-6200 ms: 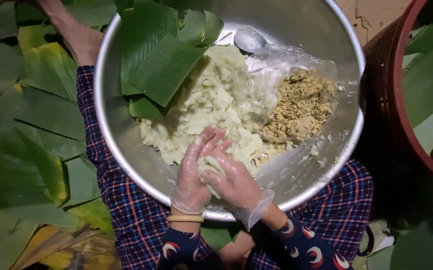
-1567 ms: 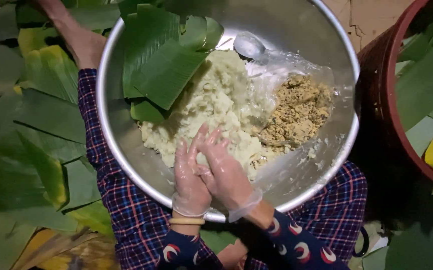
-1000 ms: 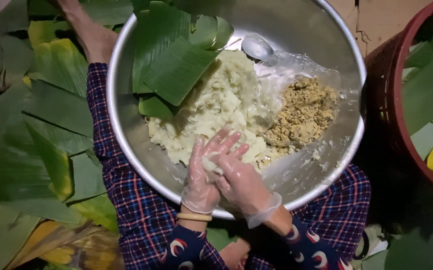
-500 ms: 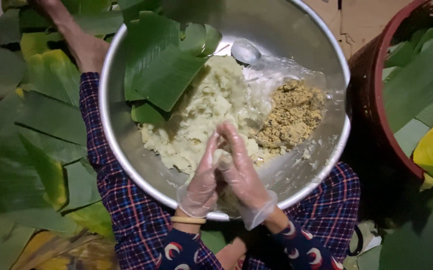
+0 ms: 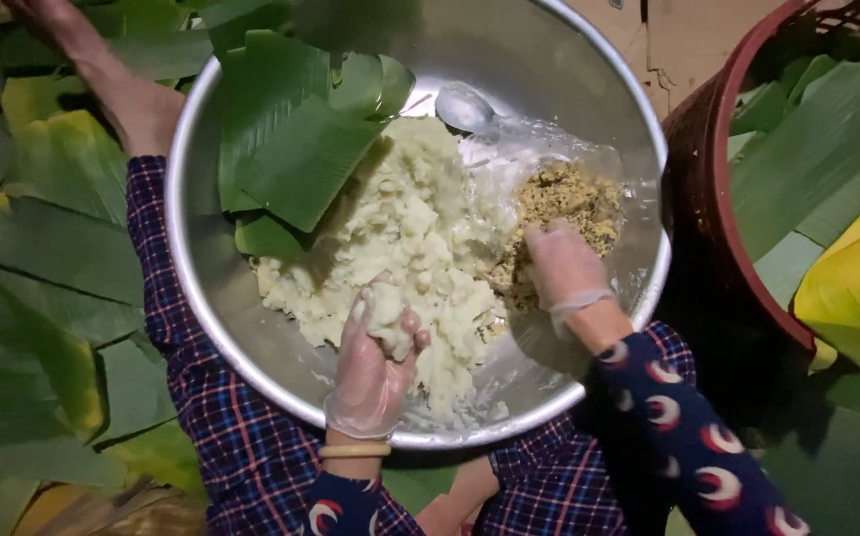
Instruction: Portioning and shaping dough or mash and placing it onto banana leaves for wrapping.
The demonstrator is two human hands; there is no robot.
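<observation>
A large steel bowl [image 5: 212, 328] rests on my lap and holds a heap of pale yellow dough [image 5: 405, 223], a mound of brown crumbly filling [image 5: 569, 199] and cut banana leaves [image 5: 301, 139]. My left hand [image 5: 375, 367], in a thin clear glove, cups a lump of dough [image 5: 388, 316] over the near side of the bowl. My gloved right hand [image 5: 564, 268] has its fingers down in the near edge of the brown filling; whether it grips any is hidden.
A metal spoon [image 5: 462, 104] lies at the bowl's far side on clear plastic film. Banana leaves [image 5: 43, 268] cover the floor to the left. A dark red basket [image 5: 718, 169] with more leaves stands at the right. A bare foot [image 5: 142, 109] rests at the upper left.
My two hands were pressing dough together over the bowl's near side. Now they are apart: the left keeps the lump and the right has moved right into the brown filling.
</observation>
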